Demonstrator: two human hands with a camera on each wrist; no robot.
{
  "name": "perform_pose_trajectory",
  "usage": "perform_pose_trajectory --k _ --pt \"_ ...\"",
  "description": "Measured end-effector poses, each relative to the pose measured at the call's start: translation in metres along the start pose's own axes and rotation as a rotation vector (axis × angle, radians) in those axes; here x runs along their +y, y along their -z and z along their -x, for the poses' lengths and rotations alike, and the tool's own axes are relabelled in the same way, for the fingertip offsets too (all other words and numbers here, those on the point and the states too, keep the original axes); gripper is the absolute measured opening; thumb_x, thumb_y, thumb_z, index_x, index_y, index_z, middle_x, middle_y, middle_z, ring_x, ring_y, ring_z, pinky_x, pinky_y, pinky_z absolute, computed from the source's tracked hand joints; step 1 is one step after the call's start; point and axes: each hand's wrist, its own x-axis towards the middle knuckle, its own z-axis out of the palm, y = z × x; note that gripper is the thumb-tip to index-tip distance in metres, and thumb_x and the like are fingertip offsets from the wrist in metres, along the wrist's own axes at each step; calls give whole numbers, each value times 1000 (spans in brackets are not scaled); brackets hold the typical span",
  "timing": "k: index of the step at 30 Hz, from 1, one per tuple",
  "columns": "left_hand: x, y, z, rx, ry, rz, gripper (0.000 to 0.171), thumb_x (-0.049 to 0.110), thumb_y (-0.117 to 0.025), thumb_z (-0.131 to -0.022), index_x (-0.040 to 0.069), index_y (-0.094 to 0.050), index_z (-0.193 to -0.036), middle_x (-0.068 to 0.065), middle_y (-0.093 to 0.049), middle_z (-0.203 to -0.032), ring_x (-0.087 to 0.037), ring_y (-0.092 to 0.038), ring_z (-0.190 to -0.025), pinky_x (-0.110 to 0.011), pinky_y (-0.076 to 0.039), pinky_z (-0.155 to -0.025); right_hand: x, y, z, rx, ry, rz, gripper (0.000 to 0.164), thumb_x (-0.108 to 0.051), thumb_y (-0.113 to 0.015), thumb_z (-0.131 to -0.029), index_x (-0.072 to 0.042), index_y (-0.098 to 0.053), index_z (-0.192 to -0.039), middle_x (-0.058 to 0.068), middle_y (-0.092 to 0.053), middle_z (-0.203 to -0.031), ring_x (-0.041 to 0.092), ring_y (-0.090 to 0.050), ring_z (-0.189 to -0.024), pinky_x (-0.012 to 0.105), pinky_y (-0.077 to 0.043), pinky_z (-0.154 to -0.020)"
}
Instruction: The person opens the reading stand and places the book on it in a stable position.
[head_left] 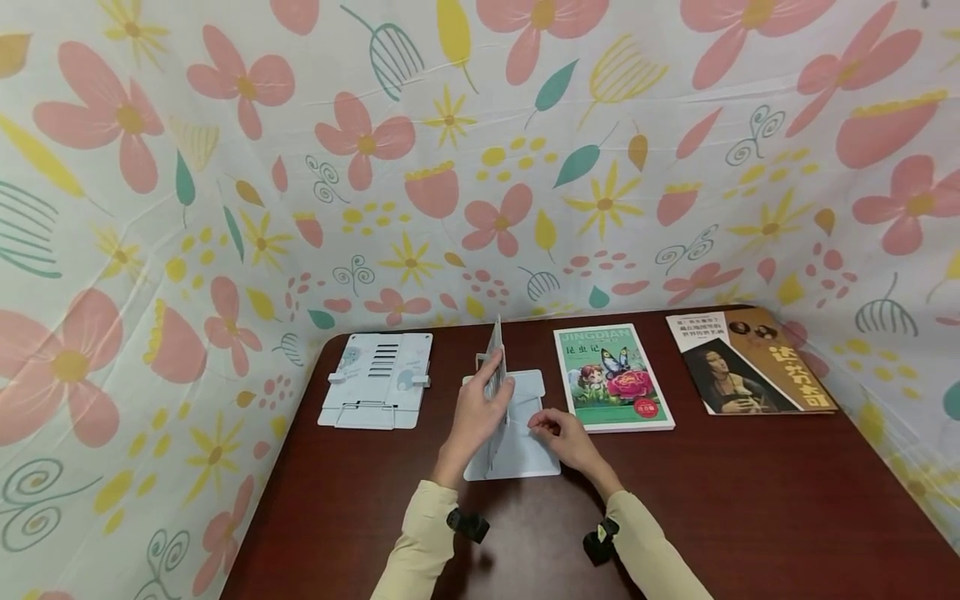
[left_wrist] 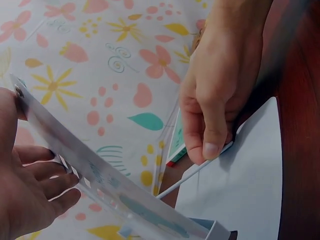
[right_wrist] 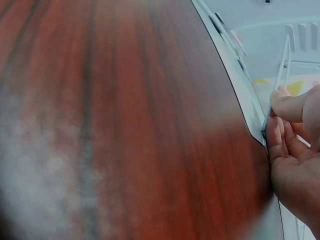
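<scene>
A white folding book stand stands partly opened in the middle of the table, its base (head_left: 528,461) flat on the wood and its panel (left_wrist: 100,157) raised steeply. My left hand (head_left: 477,414) holds the raised panel near its upper part, thumb on one side and fingers on the other. Over the base, my right hand (head_left: 564,438) pinches a thin white wire support (left_wrist: 192,173) between thumb and fingers. The right wrist view shows the same wire loop (right_wrist: 287,56) running up toward the slotted panel; its far end is hard to make out.
To the left lies a second white book stand (head_left: 375,383), folded flat. A green children's book (head_left: 600,350) lies right behind my right hand. Farther right is a brown and white book (head_left: 738,358). A floral cloth (head_left: 495,167) hangs around the dark wooden table (head_left: 757,517).
</scene>
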Motion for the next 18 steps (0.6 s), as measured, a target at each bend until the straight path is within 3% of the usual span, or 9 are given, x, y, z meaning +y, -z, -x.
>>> perform_pose_trajectory --k 7,18 --pt "2 -15 0 -49 -15 -69 57 35 -54 -100 15 -46 -154 -1 -44 -159 -29 -39 -148 -48 -38 -118 0 -1 -1 -38 -22 6 8 1 -66 -95 -3 -72 -98 10 -72 -92 8 -56 -75 21 -47 -67" --pt "6 -19 2 -84 35 -46 61 40 -52 -100 20 -41 -156 3 -38 -162 -28 -32 -152 -49 -34 -120 0 0 1 -15 0 35 6 0 -68 -94 -3 -72 -97 10 -73 -92 8 -60 -78 22 -50 -70"
